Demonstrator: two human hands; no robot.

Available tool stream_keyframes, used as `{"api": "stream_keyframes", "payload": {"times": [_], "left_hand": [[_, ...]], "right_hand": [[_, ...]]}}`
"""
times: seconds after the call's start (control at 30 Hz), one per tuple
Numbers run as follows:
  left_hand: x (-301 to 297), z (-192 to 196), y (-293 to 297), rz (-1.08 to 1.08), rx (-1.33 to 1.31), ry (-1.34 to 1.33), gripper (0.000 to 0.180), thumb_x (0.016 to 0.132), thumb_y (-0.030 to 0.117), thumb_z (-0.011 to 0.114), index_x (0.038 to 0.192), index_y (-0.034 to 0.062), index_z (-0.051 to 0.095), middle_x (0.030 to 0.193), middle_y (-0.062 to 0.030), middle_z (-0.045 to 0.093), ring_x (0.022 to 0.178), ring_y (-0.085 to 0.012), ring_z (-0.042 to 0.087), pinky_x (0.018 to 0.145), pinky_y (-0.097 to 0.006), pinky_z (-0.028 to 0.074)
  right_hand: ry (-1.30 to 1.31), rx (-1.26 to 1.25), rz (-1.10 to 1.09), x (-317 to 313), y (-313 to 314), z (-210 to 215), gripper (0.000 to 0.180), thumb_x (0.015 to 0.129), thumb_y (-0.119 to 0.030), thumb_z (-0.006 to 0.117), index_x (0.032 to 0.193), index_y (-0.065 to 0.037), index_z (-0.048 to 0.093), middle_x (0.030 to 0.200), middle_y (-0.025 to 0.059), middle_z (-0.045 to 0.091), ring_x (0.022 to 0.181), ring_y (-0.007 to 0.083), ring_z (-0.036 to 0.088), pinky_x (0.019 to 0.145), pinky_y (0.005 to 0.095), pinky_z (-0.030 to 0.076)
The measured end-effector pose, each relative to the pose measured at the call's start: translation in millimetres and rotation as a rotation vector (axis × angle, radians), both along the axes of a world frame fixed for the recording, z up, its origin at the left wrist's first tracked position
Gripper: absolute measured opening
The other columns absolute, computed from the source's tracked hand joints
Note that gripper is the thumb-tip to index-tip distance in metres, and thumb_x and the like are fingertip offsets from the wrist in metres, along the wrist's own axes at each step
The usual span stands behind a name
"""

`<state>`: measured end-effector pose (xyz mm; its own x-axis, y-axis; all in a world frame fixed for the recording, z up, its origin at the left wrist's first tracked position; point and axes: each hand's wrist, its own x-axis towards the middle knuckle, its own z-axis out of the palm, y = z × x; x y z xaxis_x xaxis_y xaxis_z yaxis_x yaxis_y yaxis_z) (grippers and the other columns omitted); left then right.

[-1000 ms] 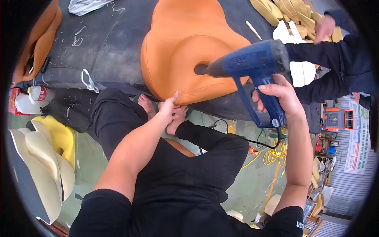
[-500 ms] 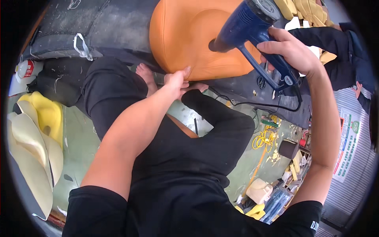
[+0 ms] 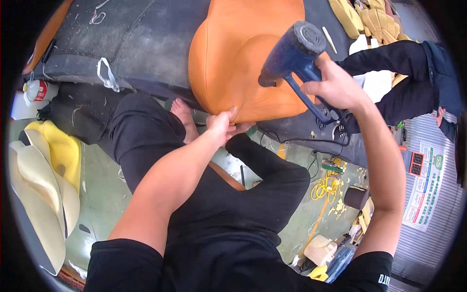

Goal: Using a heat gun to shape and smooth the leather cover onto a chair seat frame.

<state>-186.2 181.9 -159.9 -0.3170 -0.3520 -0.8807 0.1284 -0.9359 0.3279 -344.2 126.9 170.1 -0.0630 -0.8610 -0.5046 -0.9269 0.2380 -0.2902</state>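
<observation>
An orange leather-like seat cover [image 3: 228, 63], stretched over a rounded seat form, lies on a dark padded bench. My left hand [image 3: 221, 127] is closed on its near lower edge, with thumb and fingers pinching the material. Above the cover's right part, my right hand [image 3: 338, 85] grips a blue heat gun [image 3: 287, 56] by its handle. The gun's dark nozzle points down and left, close over the orange surface; I cannot tell the exact gap. Its black cord [image 3: 311, 141] hangs down beside the bench's near edge.
The dark bench [image 3: 141, 44] bears a white loop of strap [image 3: 108, 75]. Yellow foam pieces [image 3: 374, 22] lie at the far right, near another person's dark-clothed legs [image 3: 406, 58]. Moulded foam parts [image 3: 44, 180] stand at left. A yellow cord [image 3: 323, 187] lies coiled on the floor.
The view has shifted, so the seat cover appears lower. My right hand has brought the heat gun's body leftward and changed its tilt. My left hand keeps its pinch on the edge.
</observation>
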Motion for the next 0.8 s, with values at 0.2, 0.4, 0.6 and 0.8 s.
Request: {"api": "stream_keyframes", "payload": {"times": [0.2, 0.4, 0.6, 0.8], "left_hand": [[-9, -6, 0, -0.007, -0.042, -0.012, 0.067, 0.085, 0.052, 0.083, 0.135, 0.0129, 0.061, 0.114, -0.0136, 0.071, 0.097, -0.0298, 0.070, 0.070, -0.046, 0.047], [-10, -10, -1, -0.096, -0.027, 0.093, 0.073, 0.090, 0.053, 0.078, 0.143, 0.0085, 0.055, 0.131, -0.0175, 0.065, 0.123, -0.0349, 0.063, 0.099, -0.054, 0.048], [5, -69, 11, -0.186, -0.037, 0.108, 0.075, 0.091, 0.065, 0.068, 0.145, 0.0150, 0.054, 0.137, -0.0114, 0.064, 0.125, -0.0300, 0.060, 0.094, -0.049, 0.045], [5, -52, 7, -0.117, -0.066, 0.086, 0.079, 0.088, 0.059, 0.079, 0.143, 0.0084, 0.053, 0.121, -0.0172, 0.068, 0.118, -0.0387, 0.065, 0.099, -0.061, 0.045]], "right_hand": [[-0.159, 0.076, -0.128, -28, 17, -6, 0.041, 0.082, -0.016, 0.078, 0.113, 0.008, 0.063, 0.084, 0.0100, 0.070, 0.065, 0.0167, 0.071, 0.061, 0.0314, 0.056], [-0.338, -0.028, -0.285, -35, 58, 7, 0.037, 0.084, -0.017, 0.076, 0.111, 0.005, 0.065, 0.085, 0.0105, 0.071, 0.069, 0.0170, 0.071, 0.062, 0.0338, 0.058], [-0.018, -0.270, -0.161, -45, 73, -45, 0.061, 0.077, -0.025, 0.072, 0.127, 0.006, 0.055, 0.104, 0.0307, 0.072, 0.101, 0.0461, 0.071, 0.090, 0.0495, 0.056], [-0.089, -0.202, -0.136, -45, 82, -22, 0.051, 0.082, -0.021, 0.075, 0.123, 0.005, 0.059, 0.092, 0.0222, 0.072, 0.071, 0.0273, 0.072, 0.075, 0.0393, 0.058]]}}
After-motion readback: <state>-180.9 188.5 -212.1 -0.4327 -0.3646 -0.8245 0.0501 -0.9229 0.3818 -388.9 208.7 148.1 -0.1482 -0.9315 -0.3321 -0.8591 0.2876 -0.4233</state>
